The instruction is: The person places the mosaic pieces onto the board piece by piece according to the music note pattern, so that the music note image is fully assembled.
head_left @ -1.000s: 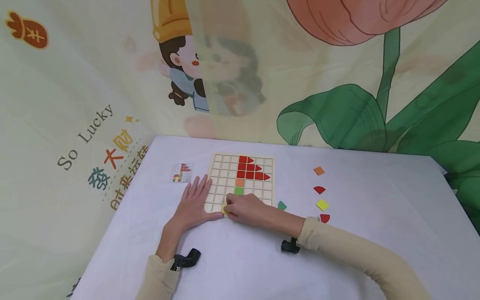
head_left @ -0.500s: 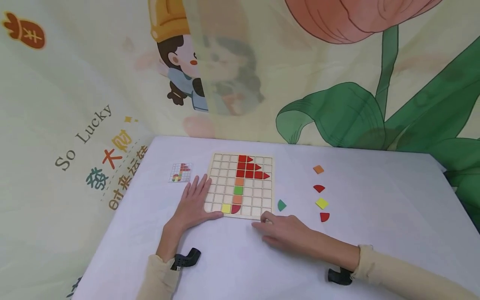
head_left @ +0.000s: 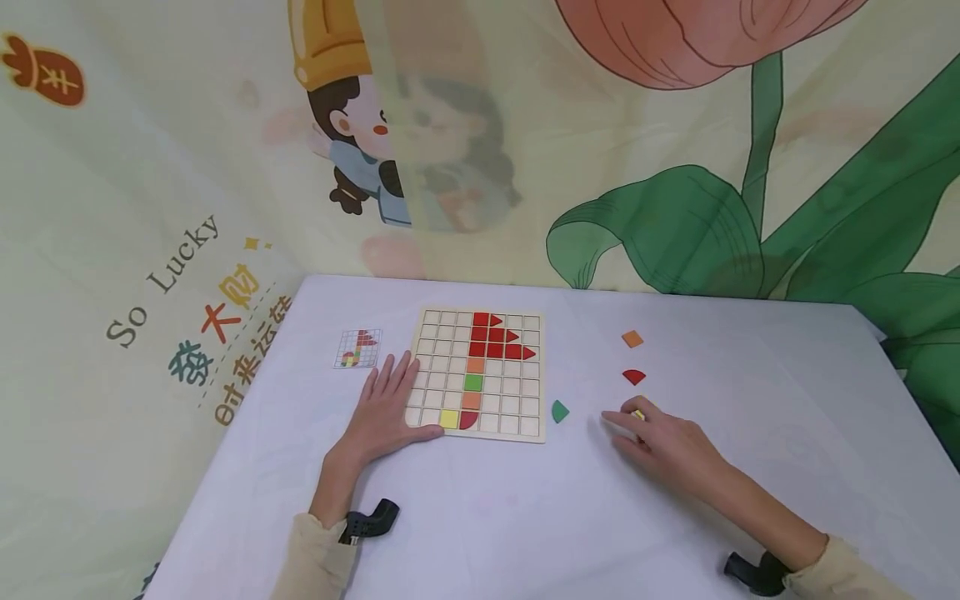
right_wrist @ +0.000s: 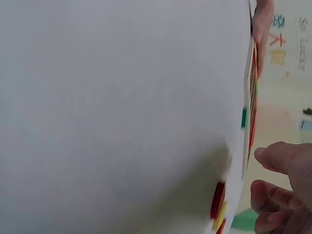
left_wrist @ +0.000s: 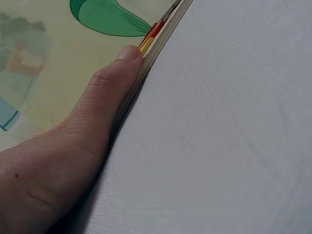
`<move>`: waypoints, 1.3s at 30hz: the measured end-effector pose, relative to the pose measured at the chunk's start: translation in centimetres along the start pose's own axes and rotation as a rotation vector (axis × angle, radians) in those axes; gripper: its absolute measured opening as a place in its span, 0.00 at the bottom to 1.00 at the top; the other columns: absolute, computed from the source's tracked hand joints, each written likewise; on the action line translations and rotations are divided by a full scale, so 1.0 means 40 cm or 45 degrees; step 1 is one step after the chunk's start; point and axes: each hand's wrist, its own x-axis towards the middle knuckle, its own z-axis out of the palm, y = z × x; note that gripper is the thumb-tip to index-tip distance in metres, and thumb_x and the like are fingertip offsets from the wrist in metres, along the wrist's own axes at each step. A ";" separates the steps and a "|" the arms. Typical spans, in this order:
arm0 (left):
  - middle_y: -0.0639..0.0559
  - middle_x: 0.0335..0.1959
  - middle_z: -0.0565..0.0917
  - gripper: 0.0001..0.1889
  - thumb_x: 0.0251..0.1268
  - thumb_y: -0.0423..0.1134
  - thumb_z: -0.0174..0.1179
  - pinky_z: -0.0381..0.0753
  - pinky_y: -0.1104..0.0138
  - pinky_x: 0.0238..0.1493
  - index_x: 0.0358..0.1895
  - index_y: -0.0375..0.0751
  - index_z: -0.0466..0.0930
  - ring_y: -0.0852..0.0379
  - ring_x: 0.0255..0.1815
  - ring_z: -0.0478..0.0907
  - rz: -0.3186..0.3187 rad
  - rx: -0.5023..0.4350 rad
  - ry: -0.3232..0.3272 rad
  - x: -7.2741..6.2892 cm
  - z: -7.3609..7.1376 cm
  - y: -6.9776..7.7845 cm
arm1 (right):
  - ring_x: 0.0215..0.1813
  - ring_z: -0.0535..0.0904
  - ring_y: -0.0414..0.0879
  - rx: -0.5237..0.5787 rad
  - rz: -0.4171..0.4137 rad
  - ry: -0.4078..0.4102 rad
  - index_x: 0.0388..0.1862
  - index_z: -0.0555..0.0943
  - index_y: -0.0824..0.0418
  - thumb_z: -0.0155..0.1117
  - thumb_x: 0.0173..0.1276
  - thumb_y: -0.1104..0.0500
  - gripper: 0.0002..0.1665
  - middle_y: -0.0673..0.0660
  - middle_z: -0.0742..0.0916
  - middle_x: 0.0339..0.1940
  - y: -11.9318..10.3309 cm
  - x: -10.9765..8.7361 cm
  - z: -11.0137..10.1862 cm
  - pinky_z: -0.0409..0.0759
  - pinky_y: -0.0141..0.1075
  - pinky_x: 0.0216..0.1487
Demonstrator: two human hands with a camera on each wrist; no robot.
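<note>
A square wooden grid board (head_left: 517, 400) lies on the white table, with red, orange, green and yellow pieces set in it. My left hand (head_left: 378, 417) rests along its left side, fingers spread and thumb at the front edge beside a yellow square (head_left: 449, 418). To the right, my right hand (head_left: 671, 446) is over the loose pieces, holding nothing; thumb and fingers are apart in the right wrist view. It partly covers a yellow piece (head_left: 639, 414). A red quarter-round piece (right_wrist: 218, 201) and the yellow one lie below the hand in the right wrist view.
A small printed pattern card (head_left: 357, 348) lies left of the board. Loose on the right are an orange square (head_left: 633, 339), a red fan-shaped piece (head_left: 634, 377) and a green quarter-round piece (head_left: 560, 412). A printed cloth (head_left: 480, 167) hangs behind the table.
My right hand has left the yellow square in the board's front row and moved right to the loose pieces. My left hand has stayed on the board's edge.
</note>
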 end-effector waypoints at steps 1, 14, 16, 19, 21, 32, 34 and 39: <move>0.46 0.81 0.46 0.60 0.46 0.71 0.62 0.40 0.43 0.78 0.78 0.43 0.46 0.41 0.82 0.37 0.002 -0.001 0.002 0.000 0.001 -0.001 | 0.20 0.61 0.29 -0.002 0.017 0.014 0.54 0.84 0.50 0.75 0.55 0.58 0.25 0.50 0.81 0.42 0.014 -0.002 -0.002 0.62 0.22 0.19; 0.47 0.81 0.44 0.61 0.46 0.72 0.62 0.38 0.44 0.79 0.79 0.44 0.44 0.42 0.82 0.35 -0.011 -0.003 -0.022 0.006 0.005 -0.002 | 0.23 0.72 0.36 0.003 0.175 -0.037 0.44 0.86 0.55 0.75 0.55 0.60 0.15 0.55 0.81 0.40 0.088 0.022 -0.017 0.67 0.26 0.20; 0.47 0.81 0.44 0.61 0.46 0.72 0.61 0.38 0.44 0.79 0.79 0.44 0.44 0.42 0.82 0.35 -0.011 0.002 -0.020 0.006 0.005 -0.003 | 0.28 0.76 0.40 0.002 0.211 -0.090 0.44 0.86 0.55 0.74 0.56 0.59 0.15 0.55 0.82 0.40 0.087 0.029 -0.016 0.71 0.28 0.22; 0.46 0.81 0.45 0.60 0.46 0.71 0.62 0.39 0.44 0.79 0.78 0.43 0.44 0.42 0.82 0.36 -0.004 -0.004 -0.010 0.005 0.003 -0.002 | 0.33 0.79 0.43 -0.015 0.241 -0.132 0.44 0.86 0.56 0.75 0.55 0.57 0.15 0.56 0.83 0.39 0.084 0.036 -0.014 0.74 0.29 0.24; 0.46 0.81 0.45 0.60 0.46 0.72 0.62 0.39 0.45 0.79 0.78 0.43 0.45 0.42 0.82 0.37 0.000 -0.005 -0.007 0.003 0.002 -0.002 | 0.31 0.79 0.43 -0.027 0.242 -0.137 0.43 0.86 0.56 0.75 0.55 0.57 0.16 0.56 0.83 0.38 0.083 0.037 -0.012 0.74 0.28 0.23; 0.46 0.81 0.45 0.60 0.47 0.72 0.62 0.40 0.45 0.79 0.78 0.43 0.44 0.42 0.82 0.37 -0.009 0.009 -0.001 -0.004 0.005 -0.007 | 0.23 0.71 0.36 0.026 0.141 -0.013 0.41 0.87 0.54 0.75 0.55 0.58 0.14 0.54 0.83 0.39 0.064 0.051 0.005 0.67 0.25 0.20; 0.46 0.81 0.45 0.60 0.47 0.72 0.61 0.40 0.45 0.79 0.78 0.43 0.44 0.42 0.82 0.37 -0.008 0.014 -0.002 -0.004 0.004 -0.006 | 0.20 0.67 0.34 0.057 0.078 0.054 0.40 0.87 0.52 0.74 0.55 0.59 0.12 0.53 0.82 0.38 0.042 0.067 0.012 0.64 0.24 0.19; 0.47 0.81 0.45 0.60 0.47 0.72 0.61 0.40 0.45 0.79 0.79 0.43 0.44 0.42 0.82 0.37 -0.001 0.012 0.001 -0.002 0.002 -0.003 | 0.19 0.63 0.30 0.174 -0.185 0.161 0.39 0.88 0.50 0.76 0.53 0.59 0.13 0.48 0.82 0.37 -0.057 0.124 0.036 0.64 0.20 0.20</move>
